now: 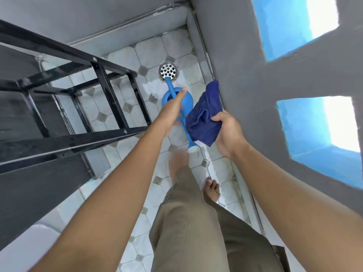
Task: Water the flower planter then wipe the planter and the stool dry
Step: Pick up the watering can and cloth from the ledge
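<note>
Your left hand (172, 107) reaches down over the blue watering can (177, 99), its grip closed around the can's handle with the thumb stretched forward along the top. The can hangs above the tiled floor (125, 61), its long spout pointing back toward you and ending in a pale rose just beside your blurred left foot (177, 160). Beyond the can, near the far corner of the floor, a round metal drain cover (168, 71) sits in the tiles. Your right hand (227, 132) is clamped on a dark blue cloth (204, 114), which is bunched in the grip and stands up past the fingers, just beside the can on its right. Along the left edge of the floor a black metal frame (102, 79) with crossbars leans across the view. On the right a grey wall (245, 75) runs along the floor's edge, with two openings showing bright blue behind them. Your right foot (212, 190) stands bare on the tiles close to that wall, and your olive trousers (188, 222) fill the near edge of the floor. The tiles near the wall look wet and glossy. The planter and the stool do not appear in this view.
</note>
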`<move>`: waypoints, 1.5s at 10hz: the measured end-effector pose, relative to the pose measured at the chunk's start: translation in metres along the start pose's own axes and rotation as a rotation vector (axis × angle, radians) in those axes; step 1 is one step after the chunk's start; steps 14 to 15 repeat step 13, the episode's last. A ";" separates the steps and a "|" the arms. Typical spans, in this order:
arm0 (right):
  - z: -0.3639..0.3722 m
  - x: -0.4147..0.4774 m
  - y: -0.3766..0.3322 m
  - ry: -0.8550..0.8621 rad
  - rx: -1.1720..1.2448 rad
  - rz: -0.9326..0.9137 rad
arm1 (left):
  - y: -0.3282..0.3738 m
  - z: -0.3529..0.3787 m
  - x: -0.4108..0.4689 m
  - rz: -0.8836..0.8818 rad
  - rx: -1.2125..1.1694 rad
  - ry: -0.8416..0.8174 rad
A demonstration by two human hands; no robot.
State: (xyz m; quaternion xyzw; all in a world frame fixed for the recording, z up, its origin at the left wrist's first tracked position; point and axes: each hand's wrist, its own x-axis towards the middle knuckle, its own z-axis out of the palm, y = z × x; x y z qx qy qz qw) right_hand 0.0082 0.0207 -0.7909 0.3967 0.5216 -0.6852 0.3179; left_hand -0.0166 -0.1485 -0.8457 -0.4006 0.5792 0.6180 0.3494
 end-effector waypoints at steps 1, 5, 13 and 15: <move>0.009 0.012 -0.009 -0.145 -0.075 0.169 | -0.006 -0.016 -0.017 -0.001 -0.327 -0.314; 0.018 0.078 -0.028 -0.105 -0.582 0.026 | -0.029 -0.044 0.022 0.185 -0.344 0.138; 0.094 -0.174 -0.166 -0.014 -1.221 -0.712 | 0.119 -0.035 -0.256 0.616 0.824 0.506; 0.094 -0.174 -0.166 -0.014 -1.221 -0.712 | 0.119 -0.035 -0.256 0.616 0.824 0.506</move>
